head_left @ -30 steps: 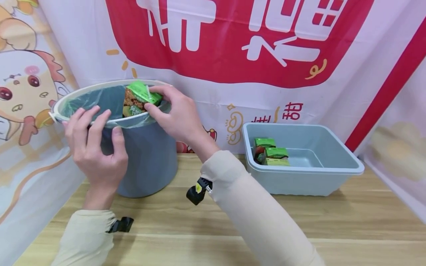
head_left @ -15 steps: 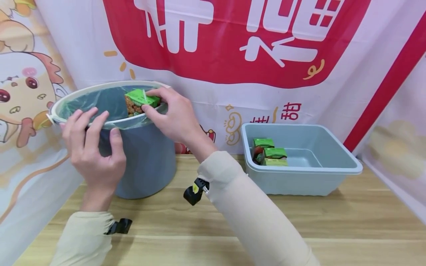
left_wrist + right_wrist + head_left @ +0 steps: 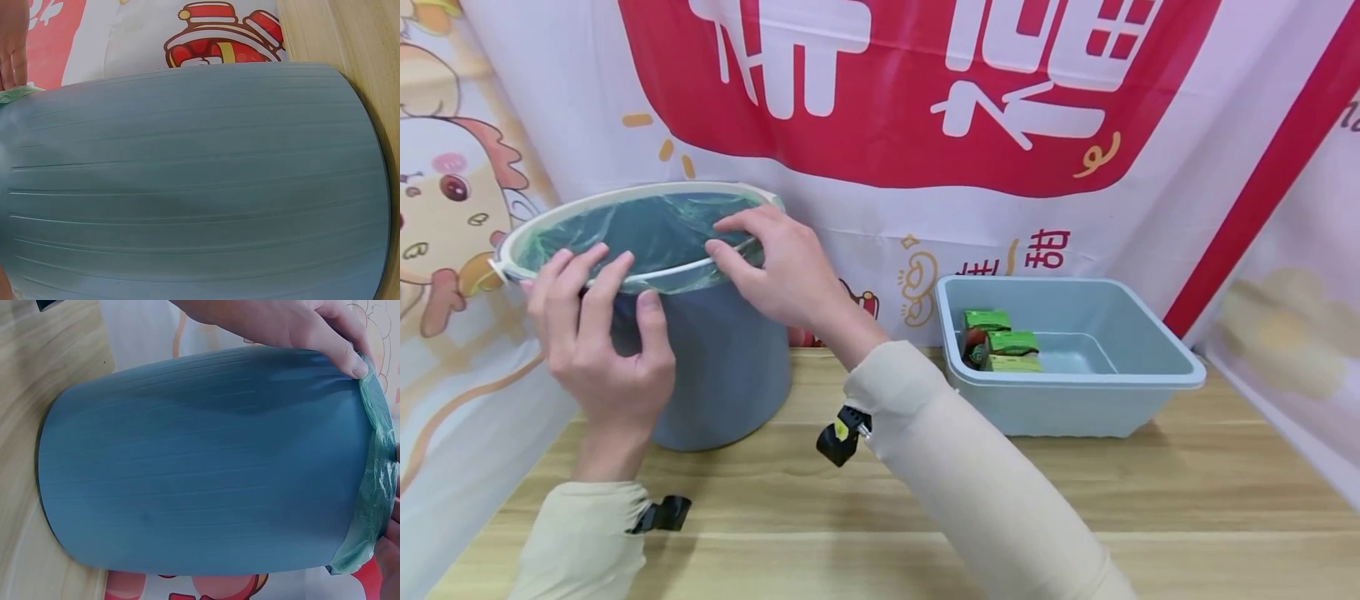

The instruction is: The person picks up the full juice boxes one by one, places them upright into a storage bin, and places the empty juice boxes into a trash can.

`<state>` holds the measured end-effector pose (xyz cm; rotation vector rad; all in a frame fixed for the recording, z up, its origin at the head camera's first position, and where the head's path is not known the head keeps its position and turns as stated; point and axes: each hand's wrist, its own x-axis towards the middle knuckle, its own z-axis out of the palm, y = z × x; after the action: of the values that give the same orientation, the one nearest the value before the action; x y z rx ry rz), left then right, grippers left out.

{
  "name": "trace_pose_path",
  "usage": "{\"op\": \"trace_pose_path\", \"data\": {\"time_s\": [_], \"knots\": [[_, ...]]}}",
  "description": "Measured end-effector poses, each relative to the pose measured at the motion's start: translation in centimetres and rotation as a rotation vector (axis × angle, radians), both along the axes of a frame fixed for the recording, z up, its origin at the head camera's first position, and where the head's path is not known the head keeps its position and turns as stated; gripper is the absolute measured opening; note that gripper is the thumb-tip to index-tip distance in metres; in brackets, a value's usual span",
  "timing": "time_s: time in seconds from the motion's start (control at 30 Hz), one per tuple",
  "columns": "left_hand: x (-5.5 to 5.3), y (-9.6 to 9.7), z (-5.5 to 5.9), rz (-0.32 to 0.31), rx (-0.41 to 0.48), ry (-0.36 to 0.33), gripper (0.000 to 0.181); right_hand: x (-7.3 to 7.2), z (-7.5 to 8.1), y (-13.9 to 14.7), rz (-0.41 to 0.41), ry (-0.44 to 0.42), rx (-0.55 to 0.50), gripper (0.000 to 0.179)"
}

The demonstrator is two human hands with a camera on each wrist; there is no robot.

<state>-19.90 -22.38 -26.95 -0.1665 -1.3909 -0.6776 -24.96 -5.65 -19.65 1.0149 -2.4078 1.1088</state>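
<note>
A round blue-grey trash can (image 3: 730,367) stands upright at the left, lined with a thin green plastic bag (image 3: 655,229) folded over its pale rim. My left hand (image 3: 606,350) holds the near left rim, fingers over the top and thumb outside; in the right wrist view that thumb (image 3: 353,362) presses the bag's edge. Over the right side of the rim is my right hand (image 3: 778,267), its thumb and fingers apart with nothing between them. The right wrist view shows part of this hand (image 3: 390,550) beside the bag. Most of the can's inside is hidden.
Right of the can stands a light blue plastic tub (image 3: 1075,408), with several small green drink cartons (image 3: 1011,342) in its left end. Both containers rest on a wooden tabletop (image 3: 820,492). A printed cloth (image 3: 865,158) hangs close behind them.
My right hand has let go of a green drink carton with a straw, which has dropped out of sight into the trash can. My left hand has stayed on the rim.
</note>
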Motion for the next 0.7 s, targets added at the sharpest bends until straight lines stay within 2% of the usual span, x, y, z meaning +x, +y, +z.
{"op": "trace_pose_path", "data": {"time_s": [0.2, 0.37, 0.43, 0.6, 0.7], "knots": [[0.1, 0.1, 0.1, -0.004, 0.007, 0.012, 0.039, 0.5, -0.2, 1.0, 0.041, 0.024, -0.05, 0.04], [0.1, 0.4, 0.2, -0.012, 0.016, 0.022, 0.039, 0.8, -1.0, 3.9, 0.08, 0.076, -0.094, 0.04], [0.2, 0.6, 0.3, -0.015, 0.024, 0.026, 0.039, 0.8, -1.4, 5.6, 0.07, 0.085, -0.089, 0.04], [0.4, 1.0, 0.8, 0.012, 0.041, 0.06, 0.041, 0.6, -2.6, 10.4, -0.07, 0.069, -0.04, 0.045], [0.6, 1.9, 0.9, 0.013, 0.0, 0.087, 0.041, 0.2, -3.7, 13.7, -0.164, 0.043, -0.042, 0.047]]}}
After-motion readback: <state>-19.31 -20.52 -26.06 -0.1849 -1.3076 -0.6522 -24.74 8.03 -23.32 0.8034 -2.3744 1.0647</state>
